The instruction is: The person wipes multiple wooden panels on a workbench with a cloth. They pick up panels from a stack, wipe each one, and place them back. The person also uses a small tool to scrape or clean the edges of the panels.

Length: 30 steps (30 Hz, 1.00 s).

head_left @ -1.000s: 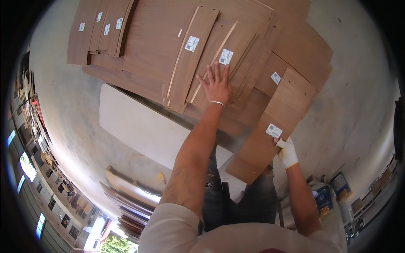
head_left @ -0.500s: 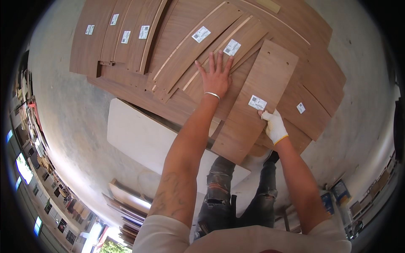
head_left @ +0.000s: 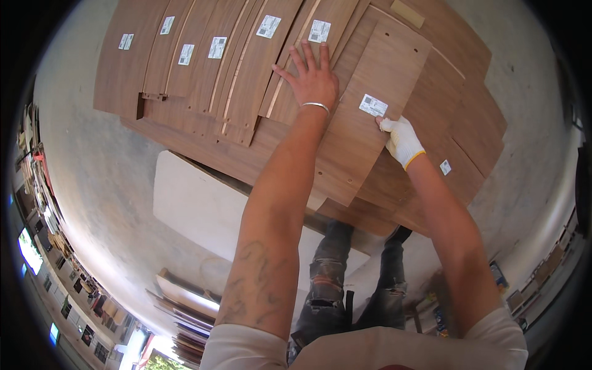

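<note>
My left hand (head_left: 313, 85), bare with a silver bangle at the wrist, lies with fingers spread on a narrow brown wood panel (head_left: 282, 98) with a pale strip along it. The fingertips rest just below that panel's white label (head_left: 319, 31). My right hand (head_left: 404, 140) wears a white glove with a yellow cuff. It grips the right edge of a wider brown panel (head_left: 353, 145), thumb on top beside the label (head_left: 373, 105); the fingers underneath are hidden. This panel has small holes near both ends and lies slanted over larger boards.
Several labelled panels (head_left: 203, 80) lie side by side at the left on larger boards. More brown boards (head_left: 475, 135) spread to the right. A pale board (head_left: 191, 191) sits nearer me on the concrete floor (head_left: 74, 154). Stacked boards (head_left: 185, 308) stand at lower left.
The wider panel has slid away from me with my right hand gripping its edge. Under my left hand, the narrow panels have shifted left and away, now lying closer to the left row.
</note>
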Each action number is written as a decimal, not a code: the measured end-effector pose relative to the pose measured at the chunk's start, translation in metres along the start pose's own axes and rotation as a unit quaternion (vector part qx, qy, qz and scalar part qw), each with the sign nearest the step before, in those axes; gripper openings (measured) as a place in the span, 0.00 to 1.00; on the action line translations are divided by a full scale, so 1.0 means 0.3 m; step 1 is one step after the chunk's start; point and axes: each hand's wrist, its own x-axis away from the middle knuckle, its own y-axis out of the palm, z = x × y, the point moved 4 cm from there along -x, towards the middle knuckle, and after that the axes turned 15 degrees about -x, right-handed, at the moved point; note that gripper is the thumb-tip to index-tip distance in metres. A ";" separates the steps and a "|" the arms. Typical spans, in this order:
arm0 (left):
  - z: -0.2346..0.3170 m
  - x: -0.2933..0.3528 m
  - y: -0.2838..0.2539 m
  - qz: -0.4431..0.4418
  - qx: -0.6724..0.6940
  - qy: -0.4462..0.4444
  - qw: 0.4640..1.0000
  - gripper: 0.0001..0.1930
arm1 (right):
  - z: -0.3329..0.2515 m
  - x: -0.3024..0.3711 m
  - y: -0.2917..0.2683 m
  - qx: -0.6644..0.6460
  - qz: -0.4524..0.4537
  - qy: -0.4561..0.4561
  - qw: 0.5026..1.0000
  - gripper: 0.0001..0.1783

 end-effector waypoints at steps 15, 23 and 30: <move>-0.406 0.822 -0.009 -0.064 0.328 -0.340 0.879 0.28 | -0.113 0.046 0.176 0.451 0.145 -0.090 0.876 0.32; -0.136 0.877 -0.011 -0.244 0.600 -0.423 0.633 0.23 | -0.095 -0.105 0.097 0.423 0.112 -0.157 0.885 0.20; -0.213 0.849 -0.001 -0.187 0.493 -0.437 0.729 0.22 | -0.114 -0.140 0.147 0.424 0.075 -0.156 0.889 0.18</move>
